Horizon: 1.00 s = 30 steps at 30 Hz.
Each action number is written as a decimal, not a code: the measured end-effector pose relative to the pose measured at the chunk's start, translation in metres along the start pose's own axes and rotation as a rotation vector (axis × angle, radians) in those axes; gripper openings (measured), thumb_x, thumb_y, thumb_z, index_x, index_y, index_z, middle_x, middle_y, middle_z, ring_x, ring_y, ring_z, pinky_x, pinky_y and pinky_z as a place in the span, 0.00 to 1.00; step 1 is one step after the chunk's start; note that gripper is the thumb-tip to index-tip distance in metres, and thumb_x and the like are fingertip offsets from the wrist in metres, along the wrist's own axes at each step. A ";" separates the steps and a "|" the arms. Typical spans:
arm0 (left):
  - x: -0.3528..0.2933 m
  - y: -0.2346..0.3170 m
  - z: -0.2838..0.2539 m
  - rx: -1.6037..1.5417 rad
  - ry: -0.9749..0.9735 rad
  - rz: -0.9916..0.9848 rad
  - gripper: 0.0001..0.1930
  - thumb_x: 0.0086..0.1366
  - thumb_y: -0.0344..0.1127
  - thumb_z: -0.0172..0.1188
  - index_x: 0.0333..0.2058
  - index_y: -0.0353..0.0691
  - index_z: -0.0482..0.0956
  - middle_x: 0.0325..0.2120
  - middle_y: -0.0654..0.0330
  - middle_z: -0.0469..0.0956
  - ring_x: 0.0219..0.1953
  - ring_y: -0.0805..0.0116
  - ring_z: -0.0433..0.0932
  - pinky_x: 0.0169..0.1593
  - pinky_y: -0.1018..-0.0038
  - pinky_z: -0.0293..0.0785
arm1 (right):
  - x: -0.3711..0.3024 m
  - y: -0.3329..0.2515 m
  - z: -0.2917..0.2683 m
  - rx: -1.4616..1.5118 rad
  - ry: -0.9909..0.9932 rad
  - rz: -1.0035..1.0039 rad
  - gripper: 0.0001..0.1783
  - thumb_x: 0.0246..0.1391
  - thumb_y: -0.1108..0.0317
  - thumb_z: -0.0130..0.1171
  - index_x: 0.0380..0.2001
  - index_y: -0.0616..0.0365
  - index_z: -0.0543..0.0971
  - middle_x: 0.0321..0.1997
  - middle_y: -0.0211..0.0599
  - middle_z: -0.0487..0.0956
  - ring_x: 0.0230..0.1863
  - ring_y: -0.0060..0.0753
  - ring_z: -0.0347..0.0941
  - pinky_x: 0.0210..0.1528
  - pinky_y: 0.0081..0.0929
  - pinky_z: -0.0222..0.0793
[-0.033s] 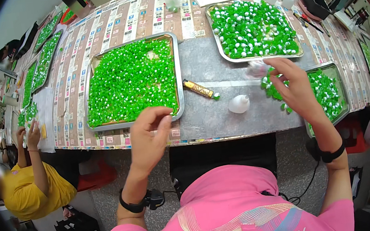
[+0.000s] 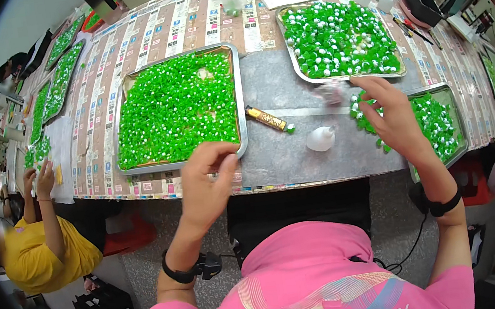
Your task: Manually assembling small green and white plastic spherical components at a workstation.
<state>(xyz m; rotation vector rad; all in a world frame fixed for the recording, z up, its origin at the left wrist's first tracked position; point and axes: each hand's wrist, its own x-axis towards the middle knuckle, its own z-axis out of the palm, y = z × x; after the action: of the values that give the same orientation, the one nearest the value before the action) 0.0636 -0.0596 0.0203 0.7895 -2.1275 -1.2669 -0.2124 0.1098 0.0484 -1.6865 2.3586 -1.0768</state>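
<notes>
My left hand (image 2: 206, 182) is at the lower right corner of the large metal tray (image 2: 238, 96) on the left. Its fingers curl, with a gap between thumb and forefinger and nothing visible in them. That tray is spread with small green plastic pieces with white dots. My right hand (image 2: 391, 115) hovers over a small pile of green pieces (image 2: 361, 114), thumb and forefinger apart. Just left of its fingertips a pinkish-white thing (image 2: 330, 93) is smeared by motion; its kind is unclear. A white squeeze bottle (image 2: 320, 138) stands between my hands.
Behind my right hand lies a tray of green and white pieces (image 2: 339, 40). Another green-filled tray (image 2: 454, 119) is beside my right wrist. A gold-and-black tube (image 2: 266, 118) lies on the grey mat (image 2: 275, 81). A co-worker in yellow (image 2: 52, 251) sits at left.
The blurred pinkish-white thing has shifted left, away from my right fingertips. My left hand has moved slightly right. My right hand stays almost in place.
</notes>
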 end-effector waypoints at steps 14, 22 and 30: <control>0.045 -0.008 0.090 0.569 -0.118 0.403 0.10 0.48 0.27 0.63 0.33 0.39 0.77 0.33 0.58 0.69 0.38 0.57 0.66 0.43 0.65 0.63 | -0.078 -0.028 -0.030 0.103 -0.137 0.183 0.11 0.47 0.77 0.58 0.37 0.63 0.77 0.35 0.44 0.77 0.33 0.40 0.75 0.37 0.30 0.70; 0.019 0.009 0.085 0.468 0.035 0.489 0.12 0.48 0.24 0.62 0.34 0.37 0.75 0.37 0.55 0.71 0.42 0.56 0.68 0.46 0.65 0.63 | -0.110 -0.020 -0.011 0.237 -0.145 0.157 0.13 0.48 0.75 0.59 0.40 0.62 0.77 0.38 0.45 0.77 0.39 0.45 0.75 0.40 0.32 0.71; -0.028 0.023 0.115 -0.625 -0.620 -0.275 0.07 0.64 0.29 0.55 0.39 0.35 0.76 0.37 0.62 0.71 0.41 0.76 0.71 0.47 0.79 0.69 | -0.105 -0.035 0.023 0.428 -0.094 -0.048 0.18 0.45 0.76 0.62 0.43 0.59 0.77 0.40 0.42 0.75 0.38 0.41 0.75 0.39 0.29 0.73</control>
<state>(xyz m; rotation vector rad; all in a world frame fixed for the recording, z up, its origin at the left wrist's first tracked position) -0.0027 0.0363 -0.0111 0.4490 -1.8687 -2.4095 -0.1317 0.1817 0.0143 -1.5970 1.8676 -1.3561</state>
